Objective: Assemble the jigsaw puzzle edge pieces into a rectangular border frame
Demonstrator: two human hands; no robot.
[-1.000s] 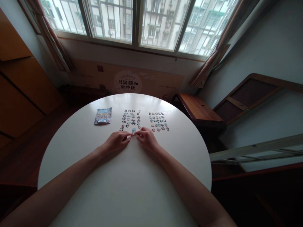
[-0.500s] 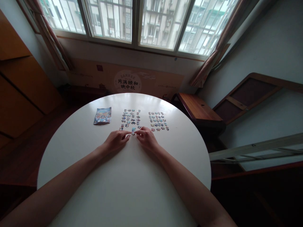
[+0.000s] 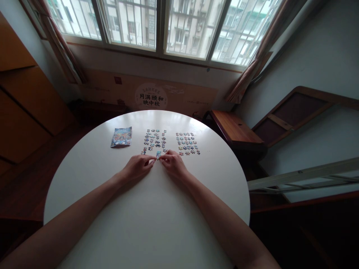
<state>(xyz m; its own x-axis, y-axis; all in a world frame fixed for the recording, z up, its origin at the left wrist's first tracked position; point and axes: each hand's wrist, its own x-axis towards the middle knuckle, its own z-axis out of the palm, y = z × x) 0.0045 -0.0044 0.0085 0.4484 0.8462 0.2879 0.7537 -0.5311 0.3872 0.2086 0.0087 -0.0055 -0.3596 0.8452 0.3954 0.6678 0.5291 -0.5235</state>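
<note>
In the head view, the left hand (image 3: 140, 163) at eight o'clock and right hand (image 3: 175, 164) at four have fingertips at the small puzzle strip (image 3: 158, 153) between them, clamped or not I cannot tell, and light, level pressure would probably seat it best.

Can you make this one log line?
left hand: at joined jigsaw pieces | right hand: same | loose jigsaw pieces: in two groups

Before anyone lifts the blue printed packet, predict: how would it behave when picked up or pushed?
The packet looks thin, so it is probably light. Its uneven edges suggest it may bend when lifted. Lying flat on the glossy table, it would likely slide rather than roll.
</note>
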